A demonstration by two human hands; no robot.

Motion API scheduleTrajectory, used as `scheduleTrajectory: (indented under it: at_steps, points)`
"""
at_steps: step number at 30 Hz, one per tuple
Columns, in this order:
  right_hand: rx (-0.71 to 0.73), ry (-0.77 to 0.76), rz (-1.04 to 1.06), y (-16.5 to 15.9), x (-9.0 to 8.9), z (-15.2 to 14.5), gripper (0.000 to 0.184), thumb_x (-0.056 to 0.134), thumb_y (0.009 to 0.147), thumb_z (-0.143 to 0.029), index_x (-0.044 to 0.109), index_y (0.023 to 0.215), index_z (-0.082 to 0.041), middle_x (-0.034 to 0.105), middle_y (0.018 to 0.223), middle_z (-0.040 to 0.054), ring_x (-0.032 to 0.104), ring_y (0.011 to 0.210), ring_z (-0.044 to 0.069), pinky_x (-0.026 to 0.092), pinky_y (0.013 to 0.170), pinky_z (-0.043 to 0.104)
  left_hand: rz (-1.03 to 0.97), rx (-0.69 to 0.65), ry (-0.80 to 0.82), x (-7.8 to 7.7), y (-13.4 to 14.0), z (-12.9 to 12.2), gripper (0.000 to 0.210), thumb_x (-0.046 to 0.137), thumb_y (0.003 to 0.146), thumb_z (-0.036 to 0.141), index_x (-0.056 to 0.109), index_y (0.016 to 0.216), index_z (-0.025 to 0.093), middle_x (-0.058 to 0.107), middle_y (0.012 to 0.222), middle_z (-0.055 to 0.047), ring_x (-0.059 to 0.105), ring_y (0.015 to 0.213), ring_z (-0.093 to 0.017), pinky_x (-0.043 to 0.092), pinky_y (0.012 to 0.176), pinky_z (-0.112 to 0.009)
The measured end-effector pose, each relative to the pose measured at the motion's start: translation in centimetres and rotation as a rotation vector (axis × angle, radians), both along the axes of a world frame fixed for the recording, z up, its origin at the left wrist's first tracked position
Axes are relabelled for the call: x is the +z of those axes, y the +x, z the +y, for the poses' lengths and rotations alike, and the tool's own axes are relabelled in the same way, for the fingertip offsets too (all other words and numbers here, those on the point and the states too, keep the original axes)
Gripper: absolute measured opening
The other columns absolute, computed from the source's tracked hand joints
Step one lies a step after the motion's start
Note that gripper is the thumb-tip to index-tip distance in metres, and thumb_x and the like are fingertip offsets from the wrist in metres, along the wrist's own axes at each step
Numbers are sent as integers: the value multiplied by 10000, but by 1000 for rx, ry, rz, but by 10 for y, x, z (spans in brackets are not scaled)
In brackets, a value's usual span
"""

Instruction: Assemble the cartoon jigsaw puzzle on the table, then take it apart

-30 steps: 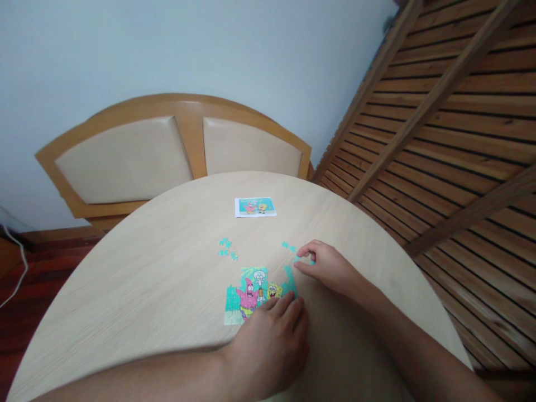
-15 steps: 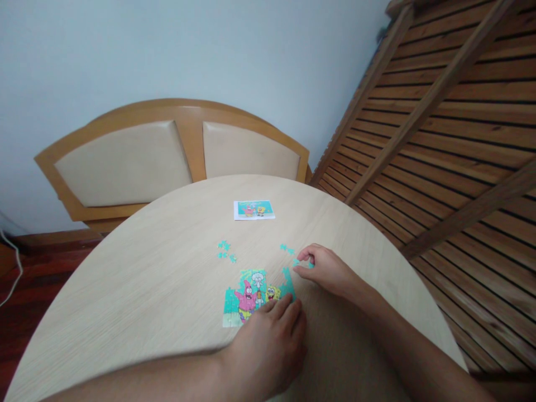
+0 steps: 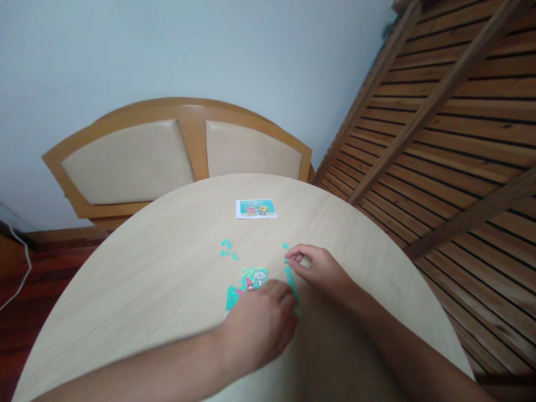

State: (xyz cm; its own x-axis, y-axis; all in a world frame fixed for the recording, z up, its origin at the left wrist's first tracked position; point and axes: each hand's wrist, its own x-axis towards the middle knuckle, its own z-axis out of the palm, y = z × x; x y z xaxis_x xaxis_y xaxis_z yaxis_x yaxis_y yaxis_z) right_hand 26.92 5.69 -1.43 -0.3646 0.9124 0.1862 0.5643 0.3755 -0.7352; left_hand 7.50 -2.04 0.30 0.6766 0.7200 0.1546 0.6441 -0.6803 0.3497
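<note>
A partly joined cartoon jigsaw puzzle (image 3: 237, 298) lies near the table's front, with a pink starfish and a pale squid-like figure showing. My left hand (image 3: 263, 315) is over its lower right part and hides much of it. The fingers there are bent down and blurred, so what they touch is hidden. Just beyond the puzzle's right edge, my right hand (image 3: 312, 265) has thumb and forefinger pinched on a small teal puzzle piece (image 3: 286, 261). Another loose teal piece (image 3: 285, 245) lies just past those fingertips.
Several loose puzzle pieces (image 3: 226, 245) lie to the left, behind the puzzle. Farther back rests a reference picture card (image 3: 257, 209). A padded bench back (image 3: 129, 162) stands behind the round table (image 3: 138, 290), and wooden slats (image 3: 439, 139) lean at the right.
My left hand has lifted slightly and shifted up and left, covering the yellow figure. My right hand has moved a little left and closed its fingertips on a piece.
</note>
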Motion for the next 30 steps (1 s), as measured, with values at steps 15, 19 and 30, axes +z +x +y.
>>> scheduleTrajectory:
  at_steps: [15, 19, 30]
  points:
    - [-3, 120, -33, -42, 4, -24, 110, 651, 864, -244, 678, 968, -223, 754, 961, 49, 692, 919, 221, 503, 864, 360, -268, 371, -302, 4, -79, 45, 240, 507, 937, 312, 681, 874, 159, 685, 724, -22, 560, 602, -140, 374, 561, -239]
    - [-62, 244, -290, -8, 11, -6, 119, 594, 875, -225, 712, 883, -221, 754, 972, 61, 675, 972, 257, 476, 888, 401, -90, 478, -285, 0, -106, 56, 263, 488, 928, 342, 665, 845, 166, 690, 742, -34, 583, 639, -165, 359, 586, -263]
    - [-272, 33, -311, 79, 3, 24, 302, 610, 856, -402, 759, 969, -165, 753, 890, 95, 680, 771, 228, 510, 687, 321, 205, 571, -193, -4, -111, 59, 336, 423, 948, 443, 632, 831, 208, 705, 796, -71, 647, 723, -243, 364, 597, -310]
